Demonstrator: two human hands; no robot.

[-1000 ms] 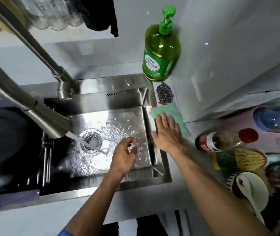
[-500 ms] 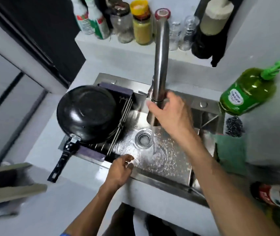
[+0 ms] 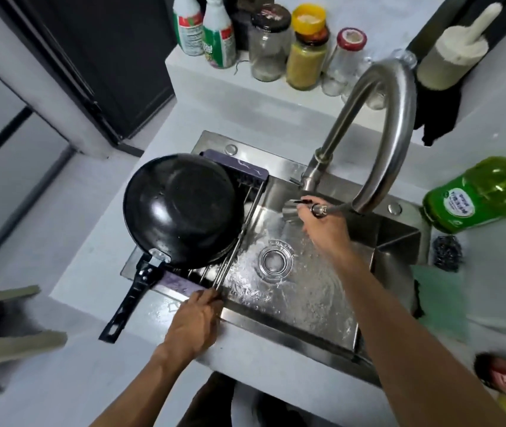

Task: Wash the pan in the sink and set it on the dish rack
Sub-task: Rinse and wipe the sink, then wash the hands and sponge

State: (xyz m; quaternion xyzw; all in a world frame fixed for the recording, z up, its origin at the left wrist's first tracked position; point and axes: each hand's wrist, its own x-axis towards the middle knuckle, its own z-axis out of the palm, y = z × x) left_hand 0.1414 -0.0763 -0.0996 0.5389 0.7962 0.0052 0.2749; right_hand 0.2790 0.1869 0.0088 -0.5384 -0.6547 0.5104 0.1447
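A black pan (image 3: pixel 181 208) lies upside down on the roll-up dish rack (image 3: pixel 231 258) over the left part of the steel sink (image 3: pixel 304 291); its black handle (image 3: pixel 127 303) sticks out toward the front left. My left hand (image 3: pixel 194 322) rests on the sink's front rim, its fingers curled over the rack's near end. My right hand (image 3: pixel 322 224) grips the pull-out spray head (image 3: pixel 295 208), drawn from the faucet (image 3: pixel 378 124) on its hose, above the wet basin.
A green dish-soap bottle (image 3: pixel 476 195) lies at the right, with a steel scourer (image 3: pixel 447 252) and a green cloth (image 3: pixel 439 300) below it. Jars and bottles (image 3: pixel 276 41) line the back ledge. A drain strainer (image 3: pixel 275 261) sits mid-basin.
My right hand went from the cloth to the faucet and pulled the spray head out. My left hand moved from the basin to the rack's front end. The camera swung left.
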